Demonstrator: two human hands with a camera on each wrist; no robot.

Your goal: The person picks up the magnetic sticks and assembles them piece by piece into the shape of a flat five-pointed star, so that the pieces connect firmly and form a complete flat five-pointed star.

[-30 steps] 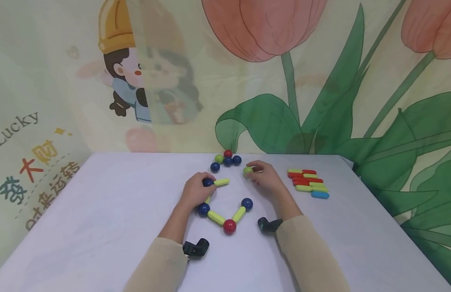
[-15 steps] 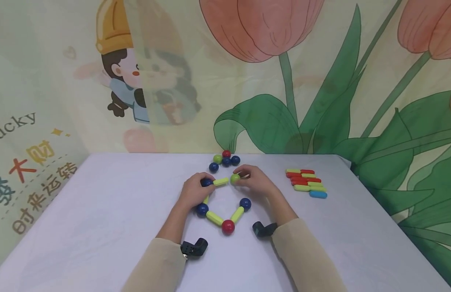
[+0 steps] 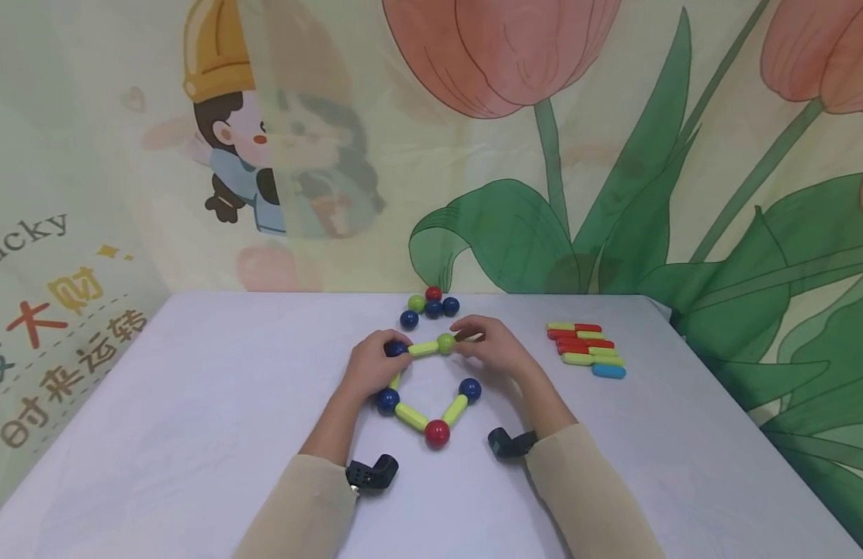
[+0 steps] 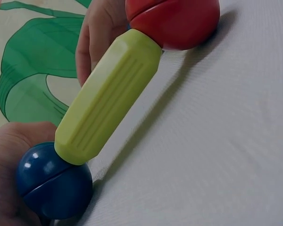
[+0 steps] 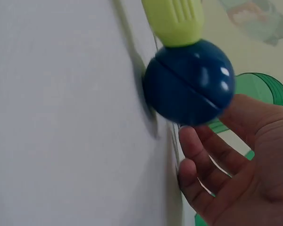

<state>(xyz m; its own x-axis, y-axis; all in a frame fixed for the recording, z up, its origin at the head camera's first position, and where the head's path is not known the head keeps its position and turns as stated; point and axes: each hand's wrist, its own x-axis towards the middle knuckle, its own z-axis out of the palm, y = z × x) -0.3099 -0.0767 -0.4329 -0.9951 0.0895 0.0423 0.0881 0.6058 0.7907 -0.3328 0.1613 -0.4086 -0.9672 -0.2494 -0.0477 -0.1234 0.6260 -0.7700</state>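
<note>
Head view: on the white counter, left fingers gripped a blue ball; right fingers pinched a green ball touching the yellow-green rod between them. Beyond the fingers stood clustered balls and a tulip-printed wall.

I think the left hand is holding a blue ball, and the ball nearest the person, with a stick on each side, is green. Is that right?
Not quite: the nearest ball is red, not green, as the head view shows. It does have a stick on each side, and the left hand is holding a blue ball.
</note>
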